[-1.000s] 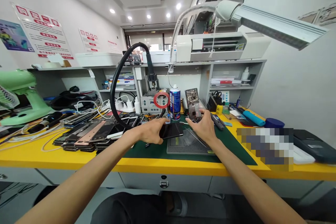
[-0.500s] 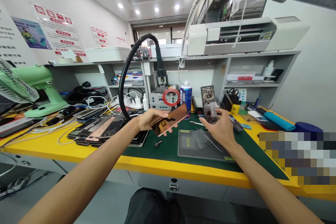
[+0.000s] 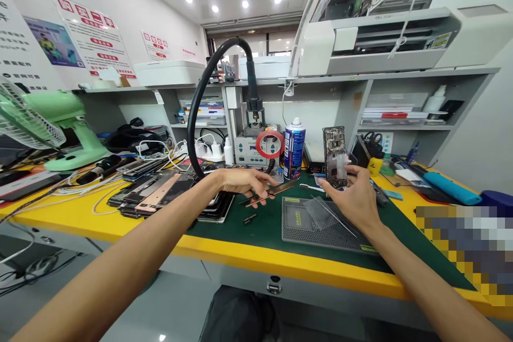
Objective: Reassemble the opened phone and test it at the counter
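Note:
My left hand (image 3: 248,181) grips a thin copper-coloured phone panel (image 3: 282,188), which is seen almost edge-on over the green mat (image 3: 264,232). In my right hand (image 3: 355,197) is an opened phone (image 3: 335,152), upright with its circuit boards exposed and a clear film on its lower part. Below that hand lies a grey perforated work pad (image 3: 292,232), with a clear plastic sheet (image 3: 320,212) and a thin metal tool (image 3: 344,224) on it. A small black cylindrical piece (image 3: 249,219) rests on the mat, and a white-headed brush (image 3: 310,187) lies behind the pad.
Stacked phone parts (image 3: 160,192) lie on the left, near a green fan (image 3: 76,123). A black hose (image 3: 194,112) arches behind my left hand. A spray can (image 3: 294,149) and red tape roll (image 3: 269,143) stand at the back. Scissors (image 3: 372,141) and a blue roll (image 3: 452,187) are on the right.
My left hand has turned over, tilting the copper-coloured panel from showing its broad face to nearly edge-on. My right hand still holds the opened phone upright. The view has shifted slightly.

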`<state>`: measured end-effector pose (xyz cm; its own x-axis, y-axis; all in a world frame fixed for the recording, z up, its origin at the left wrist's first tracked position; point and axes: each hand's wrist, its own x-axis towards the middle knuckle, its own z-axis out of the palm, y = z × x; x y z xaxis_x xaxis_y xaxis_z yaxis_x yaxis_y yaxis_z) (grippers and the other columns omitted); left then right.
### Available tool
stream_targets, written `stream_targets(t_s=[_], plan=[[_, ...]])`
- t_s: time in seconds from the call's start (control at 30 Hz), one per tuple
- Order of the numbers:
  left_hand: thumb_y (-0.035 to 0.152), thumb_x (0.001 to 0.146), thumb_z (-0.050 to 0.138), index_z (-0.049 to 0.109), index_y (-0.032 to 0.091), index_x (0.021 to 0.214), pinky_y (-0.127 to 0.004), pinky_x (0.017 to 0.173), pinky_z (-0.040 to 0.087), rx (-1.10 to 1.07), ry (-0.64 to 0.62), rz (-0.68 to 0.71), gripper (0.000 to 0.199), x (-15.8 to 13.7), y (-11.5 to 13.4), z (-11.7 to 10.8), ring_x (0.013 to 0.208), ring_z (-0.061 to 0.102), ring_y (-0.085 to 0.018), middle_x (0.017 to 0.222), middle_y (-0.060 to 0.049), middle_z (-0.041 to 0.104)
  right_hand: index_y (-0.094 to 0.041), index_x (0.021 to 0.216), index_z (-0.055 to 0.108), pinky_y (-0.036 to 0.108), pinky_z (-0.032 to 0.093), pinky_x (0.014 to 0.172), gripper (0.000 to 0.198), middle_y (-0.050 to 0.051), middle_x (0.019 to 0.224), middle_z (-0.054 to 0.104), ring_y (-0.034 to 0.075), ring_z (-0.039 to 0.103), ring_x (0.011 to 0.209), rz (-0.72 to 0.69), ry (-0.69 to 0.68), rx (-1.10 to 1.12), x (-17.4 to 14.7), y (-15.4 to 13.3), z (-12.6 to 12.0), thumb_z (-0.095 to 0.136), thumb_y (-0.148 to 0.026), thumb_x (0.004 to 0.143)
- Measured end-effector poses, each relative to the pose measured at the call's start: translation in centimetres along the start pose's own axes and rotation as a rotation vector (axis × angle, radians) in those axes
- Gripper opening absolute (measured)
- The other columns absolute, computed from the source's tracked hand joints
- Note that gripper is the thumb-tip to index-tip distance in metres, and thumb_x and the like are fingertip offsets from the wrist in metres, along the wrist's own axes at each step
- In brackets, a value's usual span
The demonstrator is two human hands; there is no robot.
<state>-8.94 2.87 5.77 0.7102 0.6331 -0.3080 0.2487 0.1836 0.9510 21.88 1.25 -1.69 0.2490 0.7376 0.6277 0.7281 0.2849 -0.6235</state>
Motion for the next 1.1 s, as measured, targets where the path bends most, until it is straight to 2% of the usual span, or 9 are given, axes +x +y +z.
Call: stream_targets(t_s=[0.07,0.13,0.27,0.37,0.6,0.73,0.87,1.1], plan=[[0.009,0.066,0.078,0.072,0.021,0.112,-0.041,0.072,0.061,-0.016,-0.018,-0.02,0.048,0.4,-0.2,-0.2,0.091,0.074,-0.03,0.104,-0.013,0.076,-0.016,0.12,0.048,0.049,0.054,0.081,0.08,0.021,0.118,0.061,0.038,0.065,0.102,0.0,0.002,0.001,0.0,0.1,0.1,0.075,-0.069,0.066],[0.012,0.07,0.076,0.071,0.016,0.114,-0.04,0.072,0.06,-0.073,-0.037,-0.01,0.045,0.7,-0.6,-0.3,0.089,0.074,-0.03,0.108,-0.017,0.075,-0.015,0.121,0.048,0.049,0.054,0.081,0.081,0.021,0.117,0.062,0.039,0.065,0.102,-0.002,0.003,0.002,0.1,0.2,0.1,0.075,-0.068,0.066],[0.033,0.089,0.061,0.062,0.005,0.129,-0.042,0.077,0.058,-0.28,-0.043,0.097,0.048,0.9,-1.6,-0.2,0.095,0.072,-0.031,0.121,-0.025,0.068,-0.016,0.121,0.048,0.049,0.055,0.08,0.078,0.02,0.116,0.063,0.039,0.066,0.102,-0.002,0.009,0.006,0.1,0.2,0.2,0.075,-0.067,0.067],[0.045,0.095,0.047,0.056,0.003,0.135,-0.041,0.079,0.056,-0.437,-0.03,0.182,0.059,1.1,-2.3,0.6,0.098,0.071,-0.031,0.128,-0.027,0.064,-0.017,0.121,0.048,0.05,0.055,0.081,0.076,0.019,0.113,0.065,0.039,0.068,0.101,0.003,0.016,0.014,0.1,0.2,0.3,0.075,-0.065,0.069],[0.05,0.098,0.04,0.056,0.006,0.136,-0.037,0.079,0.053,-0.675,-0.038,0.341,0.061,1.1,-3.4,4.7,0.098,0.069,-0.028,0.129,-0.026,0.064,-0.017,0.121,0.048,0.05,0.055,0.083,0.078,0.021,0.117,0.063,0.04,0.066,0.106,0.008,0.021,0.03,0.0,0.2,0.1,0.075,-0.067,0.068],[0.052,0.098,0.04,0.06,0.007,0.133,-0.036,0.077,0.053,-0.816,-0.126,0.398,0.06,0.7,-3.9,6.8,0.095,0.07,-0.028,0.129,-0.026,0.064,-0.016,0.124,0.047,0.049,0.056,0.081,0.083,0.02,0.118,0.062,0.038,0.066,0.103,0.008,0.023,0.034,0.0,0.5,0.1,0.077,-0.068,0.067],[0.054,0.097,0.04,0.064,0.008,0.129,-0.037,0.073,0.054,-0.911,-0.192,0.438,0.06,0.5,-4.2,7.7,0.092,0.07,-0.03,0.129,-0.027,0.064,-0.018,0.125,0.046,0.049,0.056,0.084,0.083,0.019,0.117,0.063,0.037,0.066,0.104,0.013,0.019,0.074,0.0,0.8,0.4,0.079,-0.066,0.066],[0.054,0.097,0.038,0.063,0.006,0.13,-0.037,0.072,0.055,-0.945,-0.231,0.445,0.063,0.7,-4.5,8.1,0.091,0.071,-0.03,0.123,-0.026,0.067,-0.017,0.123,0.048,0.052,0.056,0.086,0.082,0.019,0.117,0.063,0.038,0.067,0.105,0.029,0.034,0.107,0.0,0.5,0.4,0.08,-0.066,0.064]])
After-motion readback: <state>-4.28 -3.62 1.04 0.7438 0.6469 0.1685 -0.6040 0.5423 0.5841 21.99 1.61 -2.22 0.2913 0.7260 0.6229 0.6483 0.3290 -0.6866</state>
